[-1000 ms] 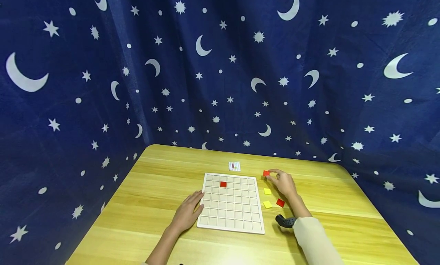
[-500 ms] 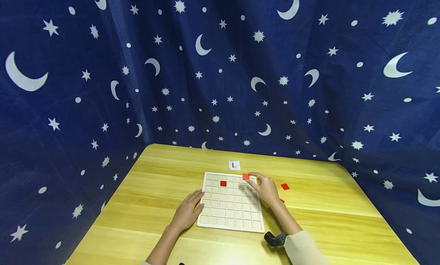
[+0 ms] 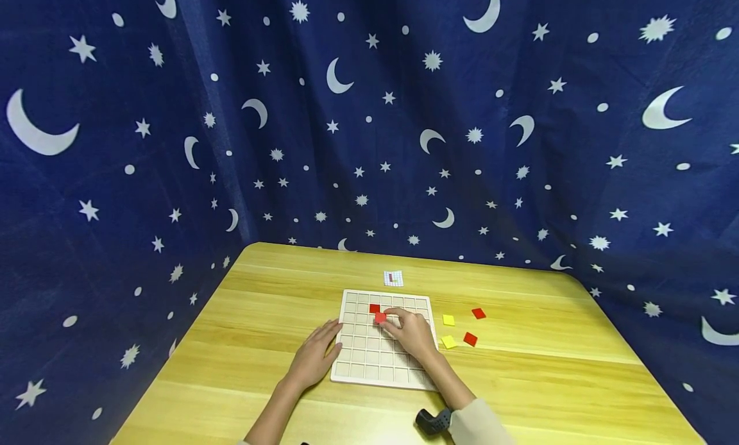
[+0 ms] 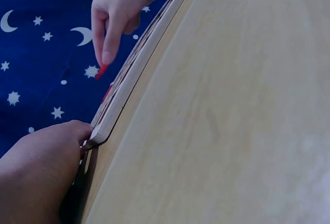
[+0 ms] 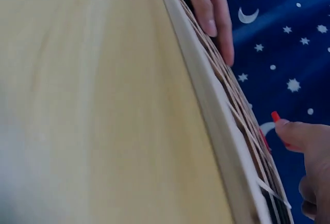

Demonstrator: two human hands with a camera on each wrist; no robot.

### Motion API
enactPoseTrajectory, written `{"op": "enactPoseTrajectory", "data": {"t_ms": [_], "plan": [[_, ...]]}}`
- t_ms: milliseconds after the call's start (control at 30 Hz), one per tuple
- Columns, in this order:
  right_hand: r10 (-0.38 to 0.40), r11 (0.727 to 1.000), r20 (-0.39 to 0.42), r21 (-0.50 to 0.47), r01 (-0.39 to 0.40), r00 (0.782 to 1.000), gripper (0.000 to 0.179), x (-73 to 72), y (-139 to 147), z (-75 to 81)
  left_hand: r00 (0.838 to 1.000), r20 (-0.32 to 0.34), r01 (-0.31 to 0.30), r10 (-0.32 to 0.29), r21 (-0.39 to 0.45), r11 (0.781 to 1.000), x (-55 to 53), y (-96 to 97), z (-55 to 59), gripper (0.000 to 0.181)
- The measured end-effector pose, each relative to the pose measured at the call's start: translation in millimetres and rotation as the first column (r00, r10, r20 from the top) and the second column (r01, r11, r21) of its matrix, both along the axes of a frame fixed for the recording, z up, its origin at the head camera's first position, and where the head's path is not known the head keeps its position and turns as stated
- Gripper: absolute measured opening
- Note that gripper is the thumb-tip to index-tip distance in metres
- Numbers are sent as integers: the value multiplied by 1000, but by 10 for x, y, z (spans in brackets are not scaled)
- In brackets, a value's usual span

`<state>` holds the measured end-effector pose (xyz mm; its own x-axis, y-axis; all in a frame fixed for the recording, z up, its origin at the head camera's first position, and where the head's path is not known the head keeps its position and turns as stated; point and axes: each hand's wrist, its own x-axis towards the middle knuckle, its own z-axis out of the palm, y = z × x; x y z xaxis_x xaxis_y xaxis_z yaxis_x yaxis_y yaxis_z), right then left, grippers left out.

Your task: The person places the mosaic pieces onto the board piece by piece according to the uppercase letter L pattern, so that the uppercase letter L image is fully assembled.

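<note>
Between thumb and fingertips, my right hand (image 3: 412, 335) pinches a red square tile (image 3: 380, 318), which shows close over the white grid board (image 3: 369, 372). Another red tile (image 3: 374, 308) lies in a cell near the board's far side, just beyond the held one. My left hand (image 3: 314, 354) rests at the left edge of the board, fingers extended onto it. Seen from the left wrist, the pinched tile (image 4: 101, 71) hangs above the grid. The right wrist view shows the left hand's fingers (image 5: 206, 15) lying along the board.
To the right of the board lie two yellow tiles (image 3: 448, 320) and two loose red tiles (image 3: 478, 313). A small printed grid card (image 3: 394, 278) sits beyond the far edge. A dark starry curtain (image 3: 369, 143) stands behind the wooden table (image 3: 277, 278).
The right hand has carried the red tile leftward from the table's right side to over the board, near the other red tile. The left hand has stayed at the board's edge.
</note>
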<state>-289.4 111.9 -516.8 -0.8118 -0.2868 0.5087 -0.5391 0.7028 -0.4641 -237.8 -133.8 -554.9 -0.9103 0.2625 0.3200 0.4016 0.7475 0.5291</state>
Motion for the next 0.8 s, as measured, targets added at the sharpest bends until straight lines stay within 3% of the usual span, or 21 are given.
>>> {"op": "enactPoseTrajectory", "data": {"t_ms": [800], "plan": [[-41, 997, 48, 71, 37, 998, 29, -72, -161, -65, 1000, 0, -12, 12, -14, 1000, -18, 2, -14, 45]]}}
